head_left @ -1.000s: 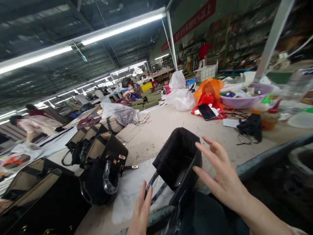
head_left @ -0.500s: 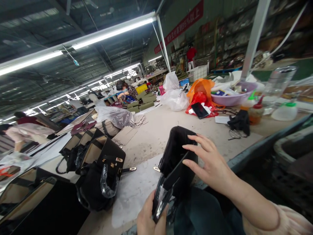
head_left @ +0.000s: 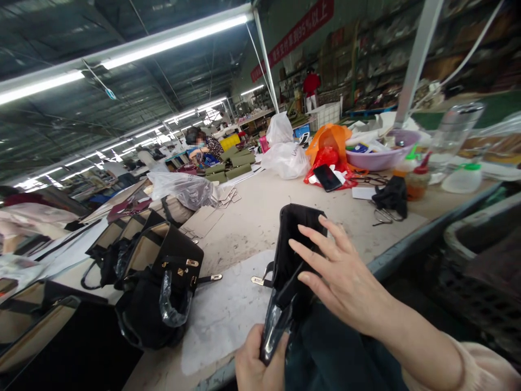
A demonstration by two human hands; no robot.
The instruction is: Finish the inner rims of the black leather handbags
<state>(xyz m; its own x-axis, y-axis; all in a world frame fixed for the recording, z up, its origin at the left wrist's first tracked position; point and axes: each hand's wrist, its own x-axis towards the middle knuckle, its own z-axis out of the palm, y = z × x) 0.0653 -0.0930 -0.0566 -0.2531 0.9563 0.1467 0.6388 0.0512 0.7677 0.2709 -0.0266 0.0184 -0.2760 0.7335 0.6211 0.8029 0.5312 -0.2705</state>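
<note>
A black handbag (head_left: pixel 286 244) is tilted with its dark opening facing up, near the table's front edge. My left hand (head_left: pixel 257 363) is closed round its plastic-wrapped handle (head_left: pixel 272 329), low at the front. At the bag's right rim, my right hand (head_left: pixel 344 282) is open with fingers spread, the fingertips over the opening; whether they touch the lining I cannot tell. A strap with a gold metal tip (head_left: pixel 258 280) sticks out at the bag's left. Further left stands another black handbag (head_left: pixel 179 255) with gold fittings and a plastic-wrapped handle.
More black bags with beige insides (head_left: pixel 44 331) crowd the left. Clear plastic bags (head_left: pixel 285 160), an orange bag (head_left: pixel 325 140), a phone (head_left: pixel 326 178), a purple basin (head_left: pixel 376 157) and bottles (head_left: pixel 417 182) line the back and right. Co-workers are in the background.
My right hand has shifted left, its fingers reaching further over the bag's opening and spread wider. The gold-tipped strap stands out more. The whole view has shifted slightly.
</note>
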